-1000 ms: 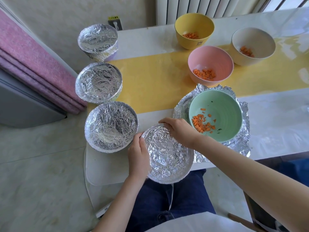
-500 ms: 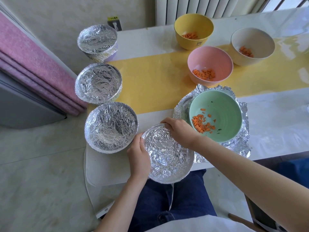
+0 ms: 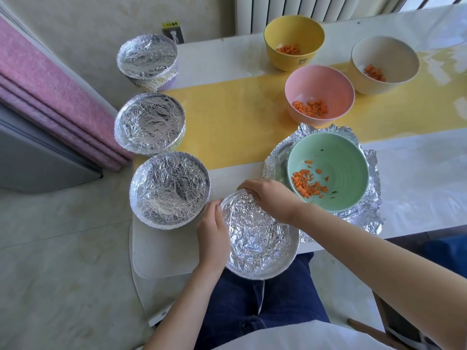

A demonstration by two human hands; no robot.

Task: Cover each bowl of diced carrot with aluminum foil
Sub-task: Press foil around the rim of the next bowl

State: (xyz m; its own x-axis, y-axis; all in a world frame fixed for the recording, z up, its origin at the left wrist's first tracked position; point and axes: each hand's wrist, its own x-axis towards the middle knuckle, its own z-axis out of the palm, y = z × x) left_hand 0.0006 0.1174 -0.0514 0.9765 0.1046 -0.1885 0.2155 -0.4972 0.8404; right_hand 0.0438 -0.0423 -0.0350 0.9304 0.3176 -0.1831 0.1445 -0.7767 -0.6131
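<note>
A foil-covered bowl (image 3: 260, 238) sits at the table's near edge. My left hand (image 3: 211, 233) holds its left rim, fingers curled along the foil. My right hand (image 3: 267, 197) grips the far rim, fingers bent over the foil edge. Three other foil-covered bowls stand in a row on the left: the near foil bowl (image 3: 169, 189), the middle foil bowl (image 3: 149, 123) and the far foil bowl (image 3: 147, 59). A green bowl (image 3: 336, 168) with diced carrot rests on a crumpled foil sheet (image 3: 366, 213). Pink (image 3: 319, 89), yellow (image 3: 294, 34) and cream (image 3: 385, 60) bowls hold carrot, uncovered.
The table (image 3: 417, 178) has a yellow runner (image 3: 232, 114) across its middle. A white board (image 3: 161, 251) lies under the near-left bowls. Folded pink fabric (image 3: 50, 97) leans at the left. A radiator (image 3: 303, 6) stands behind the table. My lap is below the table edge.
Both hands stay on the near bowl's rim; the left hand has shifted slightly along the foil edge. Nothing else moved.
</note>
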